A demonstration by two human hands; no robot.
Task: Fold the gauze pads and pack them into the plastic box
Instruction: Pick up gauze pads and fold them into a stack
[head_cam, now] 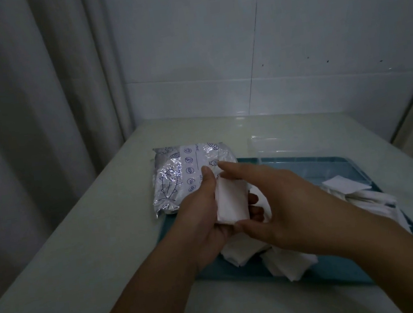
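Observation:
My left hand [203,217] holds a folded white gauze pad [231,200] upright above the left part of the blue tray [334,165]. My right hand [281,204] is at the pad's right side, thumb against its lower edge and index finger stretched over its top. Loose white gauze pads [289,261] lie in the tray below my hands, and more gauze pads [364,195] are heaped at the tray's right. The clear plastic box [278,143] stands behind the tray; I cannot see anything inside it.
A crinkled silver printed package [176,179] lies on the pale table [81,253] left of the tray, partly under my hands. White tiled wall behind, a grey curtain [23,129] at the left.

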